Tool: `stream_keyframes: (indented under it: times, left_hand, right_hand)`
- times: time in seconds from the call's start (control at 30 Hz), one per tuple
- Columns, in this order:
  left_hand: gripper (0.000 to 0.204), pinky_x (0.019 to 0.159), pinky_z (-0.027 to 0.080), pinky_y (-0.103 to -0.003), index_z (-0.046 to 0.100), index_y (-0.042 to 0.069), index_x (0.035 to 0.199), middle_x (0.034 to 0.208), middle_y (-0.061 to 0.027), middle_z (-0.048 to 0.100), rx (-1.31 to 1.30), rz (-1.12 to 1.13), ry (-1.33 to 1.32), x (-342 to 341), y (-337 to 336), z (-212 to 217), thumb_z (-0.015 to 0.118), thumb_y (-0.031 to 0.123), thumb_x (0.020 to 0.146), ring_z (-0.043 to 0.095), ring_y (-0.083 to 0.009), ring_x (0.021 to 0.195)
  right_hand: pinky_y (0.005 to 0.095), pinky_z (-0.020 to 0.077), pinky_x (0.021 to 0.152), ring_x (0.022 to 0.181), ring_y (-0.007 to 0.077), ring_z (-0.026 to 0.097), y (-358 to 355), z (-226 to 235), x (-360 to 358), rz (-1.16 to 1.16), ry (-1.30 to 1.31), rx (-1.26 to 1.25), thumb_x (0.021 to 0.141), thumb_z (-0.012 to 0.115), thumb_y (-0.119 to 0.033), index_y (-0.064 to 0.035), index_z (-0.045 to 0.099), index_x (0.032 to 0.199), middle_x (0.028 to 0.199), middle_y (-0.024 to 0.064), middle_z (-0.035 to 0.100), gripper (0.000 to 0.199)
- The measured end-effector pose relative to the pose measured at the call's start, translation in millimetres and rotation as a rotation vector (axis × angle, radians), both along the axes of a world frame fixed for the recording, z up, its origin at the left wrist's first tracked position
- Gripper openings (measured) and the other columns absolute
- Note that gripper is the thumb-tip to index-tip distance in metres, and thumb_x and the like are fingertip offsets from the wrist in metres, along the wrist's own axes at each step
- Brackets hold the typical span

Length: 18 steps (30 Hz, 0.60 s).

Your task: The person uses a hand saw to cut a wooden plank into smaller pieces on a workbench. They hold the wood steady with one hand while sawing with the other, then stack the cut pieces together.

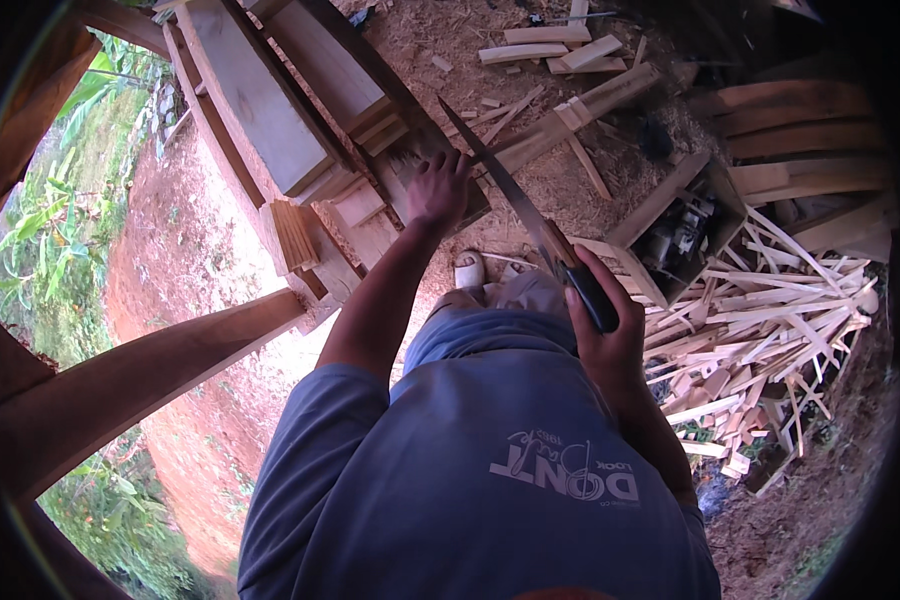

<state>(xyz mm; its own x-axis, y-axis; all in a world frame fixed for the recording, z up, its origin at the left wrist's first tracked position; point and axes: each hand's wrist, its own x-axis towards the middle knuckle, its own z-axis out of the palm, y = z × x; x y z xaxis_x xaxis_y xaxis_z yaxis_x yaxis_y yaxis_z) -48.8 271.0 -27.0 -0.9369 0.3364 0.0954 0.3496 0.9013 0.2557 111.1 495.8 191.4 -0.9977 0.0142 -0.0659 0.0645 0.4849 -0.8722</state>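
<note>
My right hand (610,320) is closed around the dark handle of a handsaw (515,197). Its long, tapering blade slants away to the upper left, the tip lying beyond my left hand. My left hand (440,192) rests on the near end of a wooden bench (395,180), its fingers apart and close beside the blade. Just across the blade, a long timber (610,98) runs off to the upper right; whether it continues under my left hand I cannot tell.
Planed boards (255,100) lie along the bench at upper left, with a short wood block (288,237) near their end. A thick beam (160,370) crosses at left. To my right stand a wooden box (660,205) with machinery inside and a heap of offcuts (740,345).
</note>
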Motion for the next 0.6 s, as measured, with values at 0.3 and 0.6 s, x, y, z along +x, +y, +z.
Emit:
stream_keyframes:
  times: [0.3, 0.6]
  left_hand:
    - [0.035, 0.096, 0.054, -0.045, 0.064, 0.011, 0.125, 0.121, -0.0079, 0.063, 0.019, 0.055, -0.050, 3.5, 10.4, 6.2, 0.060, 0.017, 0.091, 0.060, -0.0288, 0.121]
    - [0.033, 0.098, 0.053, -0.047, 0.062, 0.012, 0.126, 0.124, -0.0096, 0.062, 0.041, 0.091, -0.113, 3.1, 13.1, 2.0, 0.057, 0.017, 0.093, 0.058, -0.0329, 0.123]
  right_hand:
    - [0.0393, 0.0598, 0.081, 0.100, 0.0340, 0.077, -58.0, -90.5, -105.8, 0.027, 0.146, -0.019, 0.098, 0.070, -0.014, -0.0048, 0.062, 0.140, 0.104, 0.0268, 0.074, 0.044]
    - [0.0359, 0.0588, 0.081, 0.097, 0.0254, 0.077, -27.5, -68.6, -65.6, 0.013, 0.128, -0.023, 0.098, 0.069, -0.011, -0.0064, 0.062, 0.142, 0.106, 0.0210, 0.077, 0.045]
